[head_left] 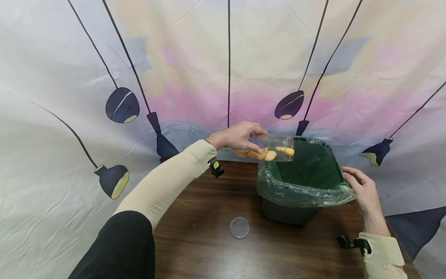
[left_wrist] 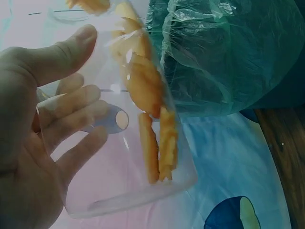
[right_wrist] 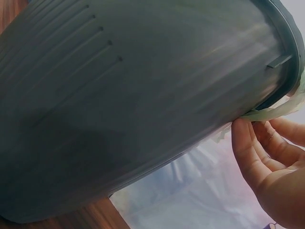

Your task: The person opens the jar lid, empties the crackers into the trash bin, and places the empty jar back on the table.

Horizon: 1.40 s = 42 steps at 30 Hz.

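My left hand (head_left: 240, 136) grips a clear jar (head_left: 283, 141) that lies almost on its side, its mouth over the left part of a dark bin (head_left: 287, 213). Several yellow-orange biscuits (head_left: 270, 155) rest along the jar's lower wall, some close to the mouth. In the left wrist view, thumb and fingers wrap the jar (left_wrist: 95, 200), with biscuits (left_wrist: 143, 88) visible through its side. A green plastic bag (head_left: 306, 195) lines the bin and folds over its rim. At the right rim, my right hand (head_left: 364, 195) pinches the bag's edge, seen also in the right wrist view (right_wrist: 269, 114).
A round clear lid (head_left: 239, 228) lies on the dark wooden table (head_left: 202, 248), left of the bin's base. Behind the table hangs a patterned cloth (head_left: 195, 77) with printed lamps.
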Tool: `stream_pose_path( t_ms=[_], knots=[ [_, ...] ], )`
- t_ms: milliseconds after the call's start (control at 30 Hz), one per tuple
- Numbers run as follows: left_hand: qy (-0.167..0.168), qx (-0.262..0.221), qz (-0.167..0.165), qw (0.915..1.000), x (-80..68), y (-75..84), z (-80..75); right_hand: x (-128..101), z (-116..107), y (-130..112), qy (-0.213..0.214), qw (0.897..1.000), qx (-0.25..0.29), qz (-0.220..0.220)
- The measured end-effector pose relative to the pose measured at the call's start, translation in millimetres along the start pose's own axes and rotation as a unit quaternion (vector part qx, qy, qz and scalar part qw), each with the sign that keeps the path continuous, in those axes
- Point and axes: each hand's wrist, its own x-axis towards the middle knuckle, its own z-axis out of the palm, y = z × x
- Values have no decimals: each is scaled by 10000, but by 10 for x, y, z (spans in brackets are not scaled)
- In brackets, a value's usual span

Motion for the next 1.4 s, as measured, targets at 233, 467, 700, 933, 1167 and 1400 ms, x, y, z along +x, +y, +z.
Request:
stream_pose_path(
  t_ms=[233,467,700,933,1167,1400],
  knots=[
    [-596,218,-63,9980,88,94,-127,1,-18,3,-31,9999,127,30],
    [-912,529,-34,9944,205,210,-228,7,-19,27,-25,10000,-62,21],
    [-1167,1061,-104,9874,255,291,-265,10,14,14,-9,10000,-3,-35],
    [-1350,2252,-132,9648,317,415,-277,3,23,-1,-68,9999,154,-20],
    [-1277,3239,-180,9373,358,526,-256,10,16,2,-59,9999,147,0],
    [-1246,3618,-126,9238,400,580,-260,2,1,-1,-51,9999,-128,38]
  ],
)
